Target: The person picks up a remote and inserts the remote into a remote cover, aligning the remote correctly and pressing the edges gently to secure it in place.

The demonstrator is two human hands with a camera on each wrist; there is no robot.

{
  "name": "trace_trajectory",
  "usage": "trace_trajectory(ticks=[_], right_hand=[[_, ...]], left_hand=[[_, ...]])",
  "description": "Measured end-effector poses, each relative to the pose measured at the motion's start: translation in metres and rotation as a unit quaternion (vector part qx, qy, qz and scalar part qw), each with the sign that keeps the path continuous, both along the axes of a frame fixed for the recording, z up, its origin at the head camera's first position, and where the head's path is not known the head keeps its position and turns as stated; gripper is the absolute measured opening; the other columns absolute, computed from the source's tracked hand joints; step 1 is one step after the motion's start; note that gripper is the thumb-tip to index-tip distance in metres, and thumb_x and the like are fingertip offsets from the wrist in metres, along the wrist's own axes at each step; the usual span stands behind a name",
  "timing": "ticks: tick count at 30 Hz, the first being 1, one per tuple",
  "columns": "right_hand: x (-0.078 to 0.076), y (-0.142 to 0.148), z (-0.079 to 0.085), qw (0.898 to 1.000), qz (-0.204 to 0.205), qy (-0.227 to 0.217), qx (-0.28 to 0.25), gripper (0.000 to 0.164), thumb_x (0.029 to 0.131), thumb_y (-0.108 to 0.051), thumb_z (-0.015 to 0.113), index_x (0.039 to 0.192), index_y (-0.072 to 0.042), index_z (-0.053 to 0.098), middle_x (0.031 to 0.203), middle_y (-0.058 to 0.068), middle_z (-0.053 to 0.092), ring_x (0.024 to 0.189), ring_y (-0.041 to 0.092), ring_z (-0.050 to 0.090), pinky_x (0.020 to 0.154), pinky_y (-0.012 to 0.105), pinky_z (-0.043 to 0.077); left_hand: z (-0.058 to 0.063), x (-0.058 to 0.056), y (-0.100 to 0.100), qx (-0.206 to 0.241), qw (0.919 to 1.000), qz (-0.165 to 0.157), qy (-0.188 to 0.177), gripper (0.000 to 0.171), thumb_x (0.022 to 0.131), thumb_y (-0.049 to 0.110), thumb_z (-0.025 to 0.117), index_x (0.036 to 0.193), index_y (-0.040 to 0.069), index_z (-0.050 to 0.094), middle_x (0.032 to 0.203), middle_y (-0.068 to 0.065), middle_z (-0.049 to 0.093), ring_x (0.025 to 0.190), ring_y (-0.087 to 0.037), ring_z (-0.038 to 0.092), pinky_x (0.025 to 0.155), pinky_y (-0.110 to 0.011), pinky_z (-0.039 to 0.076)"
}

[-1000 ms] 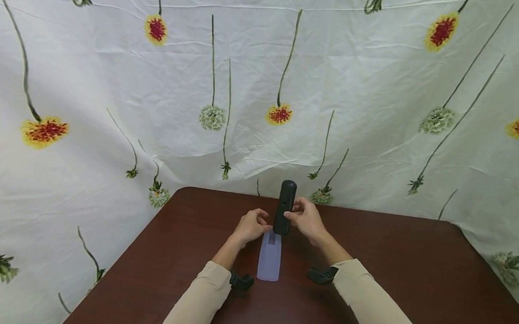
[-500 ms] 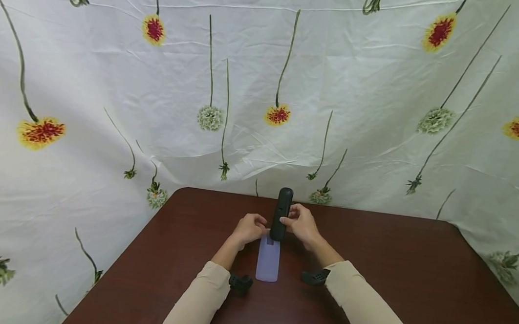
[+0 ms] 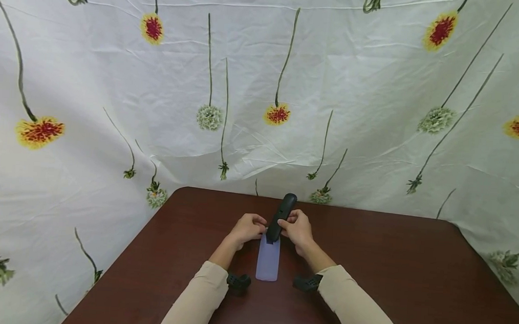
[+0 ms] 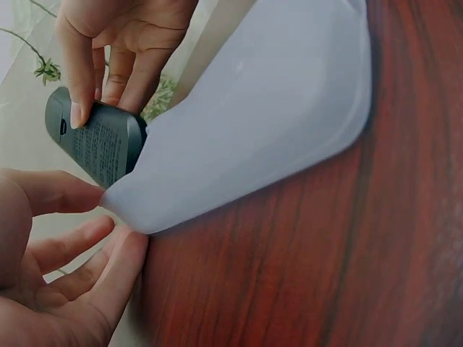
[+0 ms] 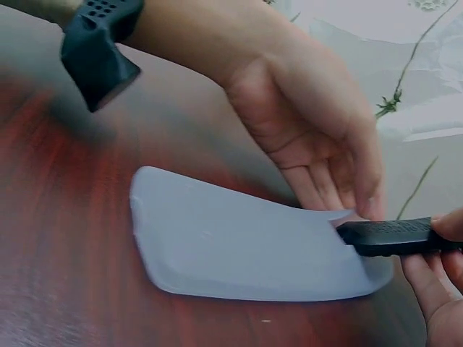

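Observation:
A slim black remote control, tilted with its far end raised, is held by my right hand between thumb and fingers. Its lower end sits in the mouth of a translucent pale-violet sleeve that lies on the table. My left hand pinches the edge of that mouth between thumb and finger. Small print and a dark slot show on the face of the remote control in the left wrist view. Seen from the right wrist, the end of the remote control overlaps the opening of the sleeve.
The dark red-brown wooden table reaches back to a white flower-printed cloth hanging behind it. Black wrist devices sit on the left wrist and the right wrist.
The remote control has come down and toward me, its lower end reaching the sleeve's mouth, and it leans more to the right. The right hand moved with it; the left hand has hardly moved.

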State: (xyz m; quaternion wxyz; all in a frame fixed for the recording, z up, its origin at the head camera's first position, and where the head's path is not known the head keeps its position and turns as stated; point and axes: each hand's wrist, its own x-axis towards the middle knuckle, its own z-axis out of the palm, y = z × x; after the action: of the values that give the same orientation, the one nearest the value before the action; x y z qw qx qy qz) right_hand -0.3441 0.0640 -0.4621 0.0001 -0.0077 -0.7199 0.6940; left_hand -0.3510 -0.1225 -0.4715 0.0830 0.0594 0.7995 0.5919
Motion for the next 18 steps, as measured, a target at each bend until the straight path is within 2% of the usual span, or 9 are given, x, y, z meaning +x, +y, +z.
trace_trajectory(ticks=[4,9,18], right_hand=[[0.004,-0.002,-0.006,0.999,0.002,-0.009,-0.041,0.03,0.1,0.002,0.066,0.122,0.008,0.047,0.109,0.022,0.05,0.11,0.046,0.066,0.086,0.043,0.059],[0.006,-0.003,-0.013,0.996,0.008,-0.018,-0.082,0.035,0.102,0.003,0.063,0.13,0.008,0.042,0.116,0.026,0.05,0.118,0.048,0.061,0.091,0.043,0.057],[0.007,0.003,-0.017,0.996,0.038,-0.011,-0.082,0.032,0.101,0.003,0.063,0.127,0.007,0.045,0.116,0.028,0.057,0.116,0.047,0.062,0.091,0.045,0.057]], left_hand=[[0.001,-0.001,0.001,0.001,1.0,-0.005,0.002,0.023,0.098,0.001,0.061,0.119,-0.007,0.065,0.112,-0.018,0.067,0.101,-0.029,0.069,0.086,-0.04,0.059],[0.001,-0.002,0.0,-0.002,1.0,-0.003,0.003,0.023,0.098,0.002,0.063,0.119,-0.007,0.066,0.115,-0.017,0.066,0.1,-0.029,0.069,0.086,-0.041,0.059],[0.0,-0.003,-0.002,0.014,0.9999,-0.006,-0.002,0.021,0.097,0.002,0.063,0.116,-0.005,0.067,0.116,-0.017,0.065,0.099,-0.028,0.068,0.086,-0.041,0.059]])
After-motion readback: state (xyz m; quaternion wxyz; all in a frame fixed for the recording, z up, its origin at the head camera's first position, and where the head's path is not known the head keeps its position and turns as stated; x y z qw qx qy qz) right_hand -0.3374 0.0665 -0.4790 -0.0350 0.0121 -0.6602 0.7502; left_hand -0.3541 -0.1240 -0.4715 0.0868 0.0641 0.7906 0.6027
